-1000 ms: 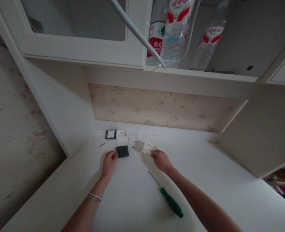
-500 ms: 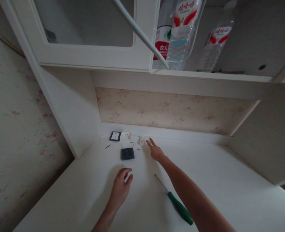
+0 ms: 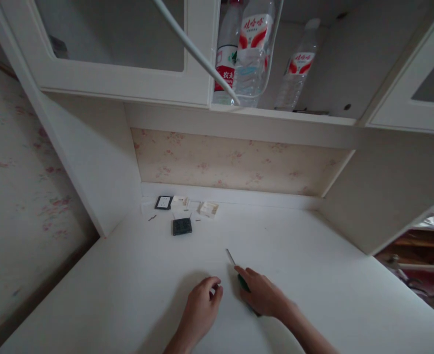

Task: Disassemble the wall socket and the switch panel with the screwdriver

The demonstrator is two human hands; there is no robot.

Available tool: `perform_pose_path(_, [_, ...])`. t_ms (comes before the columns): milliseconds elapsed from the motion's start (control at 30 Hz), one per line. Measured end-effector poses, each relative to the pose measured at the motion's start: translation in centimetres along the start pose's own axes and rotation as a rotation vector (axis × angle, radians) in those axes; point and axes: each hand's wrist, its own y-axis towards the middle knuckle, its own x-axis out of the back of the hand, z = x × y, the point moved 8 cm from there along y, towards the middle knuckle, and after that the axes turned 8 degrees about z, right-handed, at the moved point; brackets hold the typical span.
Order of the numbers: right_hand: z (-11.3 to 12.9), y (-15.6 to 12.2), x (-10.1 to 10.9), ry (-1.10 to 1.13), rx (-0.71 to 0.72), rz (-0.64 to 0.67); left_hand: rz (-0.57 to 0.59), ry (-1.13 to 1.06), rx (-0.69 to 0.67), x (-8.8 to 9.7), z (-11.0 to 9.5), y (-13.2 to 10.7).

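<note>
My right hand point(image 3: 261, 291) lies over the green handle of a screwdriver point(image 3: 243, 282), its fingers closed around it. The thin metal shaft points away from me, up and to the left, on the white tabletop. To the left, my left hand point(image 3: 204, 301) is held with curled fingers, thumb and index tips close together. Whatever may be between those fingertips is too small to make out. Beyond both hands sits a dark rectangular socket part point(image 3: 182, 226). Behind it are a white socket with a black frame point(image 3: 163, 202) and a white open plastic box point(image 3: 209, 210).
Another white plastic piece point(image 3: 180, 201) and several small dark bits, one a short strip point(image 3: 152, 218), lie near the back ledge. Overhead, a cabinet shelf holds plastic bottles point(image 3: 253, 54). A pale rod point(image 3: 198, 54) slants down across the cabinet front. A side panel point(image 3: 87, 157) bounds the left.
My right hand has drawn back from the white plastic box and taken hold of the screwdriver handle. My left hand has shifted right and nearer, its fingertips closer together. The view has turned right.
</note>
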Motion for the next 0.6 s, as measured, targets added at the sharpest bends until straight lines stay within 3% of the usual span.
perform_pose_path(167, [2.8, -0.4, -2.2, 0.456, 0.0, -0.134, -0.043, -0.196, 0.063, -1.6, 0.7, -0.7])
perform_pose_path(267, [6.9, -0.7, -3.8, 0.689, 0.206, -0.088, -0.063, -0.366, 0.143, -1.0, 1.2, -1.4])
perform_pose_path(333, [9.2, -1.4, -4.4, 0.77, 0.342, -0.027, -0.069, -0.393, 0.182, 0.4, 1.5, -2.0])
perform_pose_path(433, [10.1, -2.4, -4.4, 0.796, 0.383, -0.018, -0.116, -0.261, 0.19, 4.8, 2.3, -2.9])
perform_pose_path(533, [8.2, -3.3, -3.7, 0.731, 0.303, -0.121, -0.386, 0.111, 0.084, 12.3, 2.5, -4.6])
perform_pose_path(600, [5.9, -3.9, -3.7, 0.69, 0.22, -0.194, -0.478, 0.452, 0.037, 16.5, 2.5, -5.7])
